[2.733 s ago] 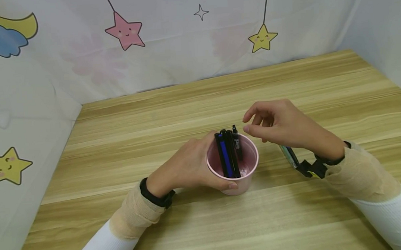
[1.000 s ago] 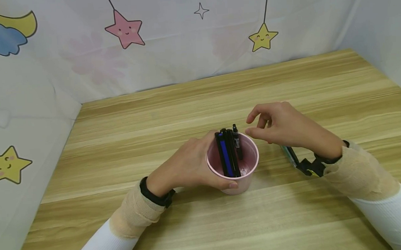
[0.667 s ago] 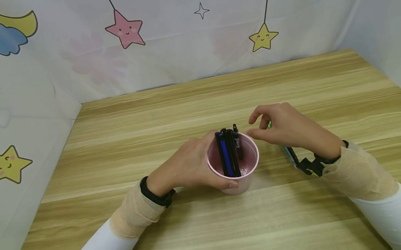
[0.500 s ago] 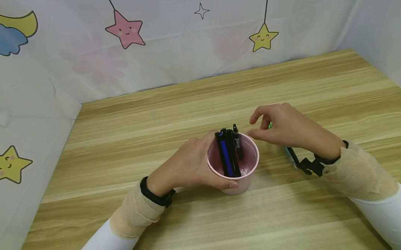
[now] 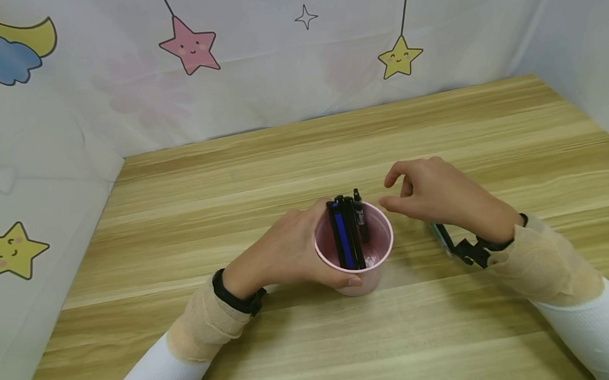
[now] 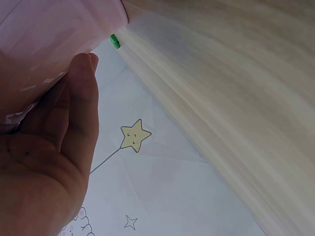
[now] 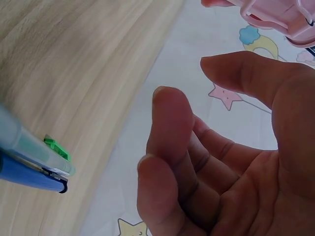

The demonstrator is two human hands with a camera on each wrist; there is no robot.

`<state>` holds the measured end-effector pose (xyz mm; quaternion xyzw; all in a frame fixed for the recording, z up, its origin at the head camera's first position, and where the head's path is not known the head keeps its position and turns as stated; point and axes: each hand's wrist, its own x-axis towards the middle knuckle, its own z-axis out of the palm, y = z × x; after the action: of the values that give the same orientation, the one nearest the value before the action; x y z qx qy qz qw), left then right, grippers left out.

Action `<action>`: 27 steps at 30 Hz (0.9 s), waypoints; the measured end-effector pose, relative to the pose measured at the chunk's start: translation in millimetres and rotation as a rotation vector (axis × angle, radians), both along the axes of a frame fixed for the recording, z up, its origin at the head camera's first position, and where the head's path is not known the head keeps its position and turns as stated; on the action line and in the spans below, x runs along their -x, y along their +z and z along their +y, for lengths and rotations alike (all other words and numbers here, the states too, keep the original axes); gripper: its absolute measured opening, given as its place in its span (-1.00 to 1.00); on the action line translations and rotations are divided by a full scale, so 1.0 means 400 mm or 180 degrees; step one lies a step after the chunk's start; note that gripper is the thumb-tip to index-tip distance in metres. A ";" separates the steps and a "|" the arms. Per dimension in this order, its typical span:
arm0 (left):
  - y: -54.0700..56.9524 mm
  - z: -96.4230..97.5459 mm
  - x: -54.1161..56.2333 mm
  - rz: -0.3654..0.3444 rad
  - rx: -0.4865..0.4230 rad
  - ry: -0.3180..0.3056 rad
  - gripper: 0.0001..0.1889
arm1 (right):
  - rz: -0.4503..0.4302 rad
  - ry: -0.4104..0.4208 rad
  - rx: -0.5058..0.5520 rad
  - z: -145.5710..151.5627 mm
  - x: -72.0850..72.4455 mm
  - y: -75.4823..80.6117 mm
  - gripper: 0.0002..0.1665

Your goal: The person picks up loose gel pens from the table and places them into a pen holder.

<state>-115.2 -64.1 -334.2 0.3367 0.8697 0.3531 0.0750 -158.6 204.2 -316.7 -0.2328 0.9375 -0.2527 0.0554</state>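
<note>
My left hand (image 5: 292,250) grips the side of a pink cup (image 5: 386,232), its thumb below the rim in the head view. Several black pens (image 5: 354,233) and one with a blue barrel (image 5: 343,236) stand leaning inside the cup. To the cup's right my right hand (image 5: 432,190) hovers over the table, fingers loosely bent and holding nothing. In the right wrist view its thumb and fingers are apart. Below that hand lie a pale see-through pen with a green clip (image 7: 56,147) and a blue pen (image 7: 32,174); the hand mostly hides them in the head view.
The wooden table (image 5: 301,337) reaches back to a white cloth wall (image 5: 269,78) printed with stars. A small green piece (image 6: 114,41) shows beyond the cup in the left wrist view. Each wrist wears a black strap (image 5: 232,295).
My right hand has drifted slightly right and down, away from the cup rim. A bit of green that showed briefly between its fingers is hidden again. The left hand and cup stay put.
</note>
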 end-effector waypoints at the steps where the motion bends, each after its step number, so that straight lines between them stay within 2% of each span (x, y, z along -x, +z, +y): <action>1: 0.000 0.000 0.000 -0.0001 0.0004 0.0002 -0.09 | -0.0009 -0.0004 -0.0016 0.000 0.000 -0.001 -0.58; 27: -0.002 -0.003 0.001 -0.0022 -0.0004 -0.0008 -0.06 | -0.0074 -0.0186 -0.0316 0.010 0.011 -0.014 -0.51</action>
<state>-115.6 -65.2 -335.2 0.3367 0.8687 0.3547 0.0782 -163.1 208.2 -322.3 -0.1994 0.9545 -0.2102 0.0703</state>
